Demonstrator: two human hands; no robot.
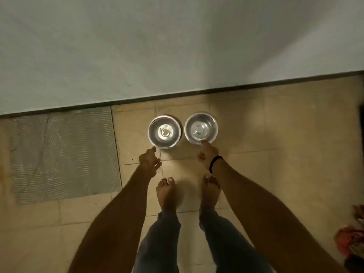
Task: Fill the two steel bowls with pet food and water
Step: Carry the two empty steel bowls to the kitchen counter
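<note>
Steel left bowl [164, 132] and right bowl [201, 128] stand side by side on the tiled floor [275, 134], just below the wall [177, 46]. At the left bowl's 7 o'clock the left hand [149, 159] hangs relaxed, holding nothing. The right hand [207, 154] seems to touch the right bowl's rim at 6 o'clock; I cannot tell whether it grasps the rim.

The left bowl [164, 132] is silvery steel with a white glare at its centre, and the right bowl [201, 128] just beside it is the same silver with a hazier sheen. Under the left bowl are beige floor tiles [275, 125] with thin darker grout lines, and to its left a grey patch [65, 154] combed with curved pale ridges. Beyond it a black skirting strip [177, 95] edges a pale grey-green wall [177, 46]; nearer than it are a black wristband [215, 163] and blue-grey trousers [163, 233], far to its right a red-pink cloth [350, 241].
</note>
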